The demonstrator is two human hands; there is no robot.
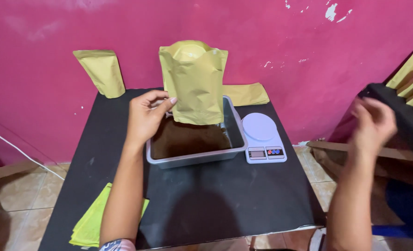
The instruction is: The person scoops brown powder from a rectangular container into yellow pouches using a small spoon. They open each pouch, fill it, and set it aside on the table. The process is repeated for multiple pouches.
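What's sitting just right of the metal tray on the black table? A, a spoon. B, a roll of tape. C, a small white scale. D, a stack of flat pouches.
C: a white scale with a round platform stands right beside the tray, against its right wall.

Left hand (147, 114) pinching an open yellow pouch (193, 81) upright over a metal tray (232, 122) of brown powder (188, 138). Right hand (373, 124) blurred, off to the side, holding nothing. White scale (262, 137) just beside the tray on a black table (206, 200). Second pouch (102, 72) leaning against pink wall (53, 28).
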